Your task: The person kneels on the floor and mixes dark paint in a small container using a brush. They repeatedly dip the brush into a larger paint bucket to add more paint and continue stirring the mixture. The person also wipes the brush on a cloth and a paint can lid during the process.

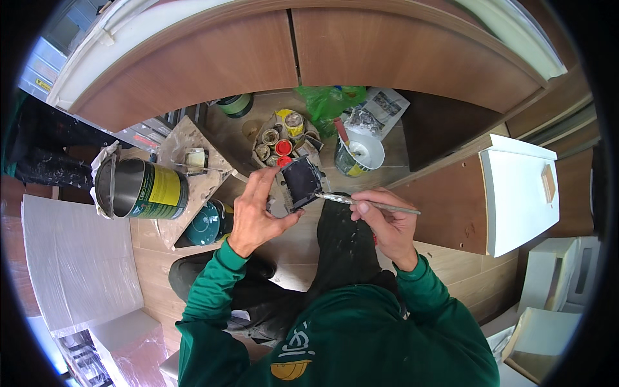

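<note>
My left hand (256,211) holds a small dark rectangular piece (302,183) by its edges, with the thumb at its lower edge and the fingers at its upper left. Pale, rough material shows along the piece's left side. Pinched in my right hand (391,224) is a thin paintbrush (377,206). The brush's tip meets or nearly meets the right edge of the dark piece. Just beyond the piece, several small open tins (284,148) sit on a stained sheet, some with red inside. To their right stands a white bucket (369,152) with a red-brown handle sticking up.
At left, a large open can (157,189) and a small container (196,158) rest on a stained board (184,138). Below is a teal-topped can (205,224). A green bag (330,102) and newspaper (389,109) lie beyond. Wooden cabinet fronts (412,61) border the far side; a white panel (519,197) stands right.
</note>
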The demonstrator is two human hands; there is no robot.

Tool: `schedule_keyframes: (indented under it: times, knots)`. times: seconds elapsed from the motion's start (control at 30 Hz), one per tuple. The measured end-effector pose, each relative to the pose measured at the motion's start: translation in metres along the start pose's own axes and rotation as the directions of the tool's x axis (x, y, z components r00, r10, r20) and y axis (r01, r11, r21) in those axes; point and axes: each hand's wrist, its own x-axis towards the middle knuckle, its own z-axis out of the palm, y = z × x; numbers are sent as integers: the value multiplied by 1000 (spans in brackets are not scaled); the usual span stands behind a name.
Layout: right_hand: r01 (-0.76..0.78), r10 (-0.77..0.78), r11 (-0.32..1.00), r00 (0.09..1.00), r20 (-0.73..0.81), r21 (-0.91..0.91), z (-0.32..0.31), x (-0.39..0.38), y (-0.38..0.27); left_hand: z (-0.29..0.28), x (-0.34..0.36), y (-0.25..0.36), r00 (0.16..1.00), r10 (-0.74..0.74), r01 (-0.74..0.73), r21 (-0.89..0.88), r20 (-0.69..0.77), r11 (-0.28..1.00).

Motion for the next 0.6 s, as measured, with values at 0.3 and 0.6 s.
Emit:
schedule_keyframes:
  times: [0.3, 0.6]
  knots:
    - [-10, 12, 985, 1000, 7, -175, 9, 12, 10, 2, 0, -4, 999, 31, -31, 46, -7, 998]
    - [-154, 154, 988, 986, -62, -3, 3, 15, 11, 7, 2, -8, 999, 43, -42, 66, -3, 997]
